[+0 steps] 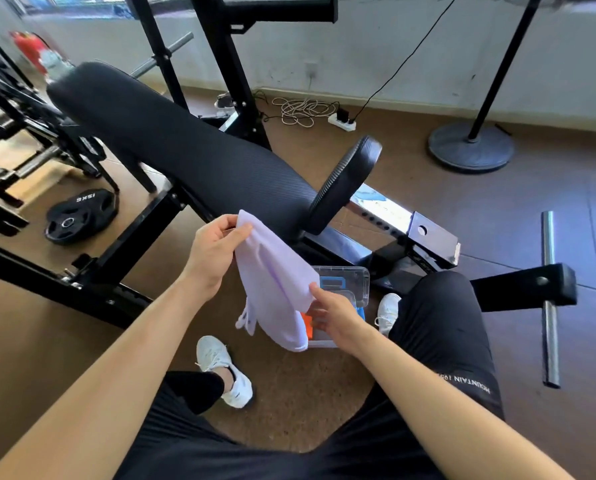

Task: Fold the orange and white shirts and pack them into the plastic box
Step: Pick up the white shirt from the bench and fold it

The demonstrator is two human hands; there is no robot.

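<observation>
Both arms reach out over black shorts: left hand (216, 244) pinches the white shirt (275, 282) at its top corner, right hand (331, 314) pinches the lower edge. It hangs over the plastic box (357, 284), with the orange shirt (307, 328) inside. The box sits on the brown floor (410, 168), close to the weight bench (185, 150).

Both forearms are bare from the left hand (213, 251) and the right hand (334, 317) back to the lower edge of the view. Plain black fabric legwear (438, 323) covers both legs. Below and to the right of the right hand it bears small white capital lettering (462, 383) that includes "MOUNTAIN". One white lace-up sneaker (225, 368) sits below the left hand, and the other white lace-up sneaker (388, 308) is just right of the right hand.
</observation>
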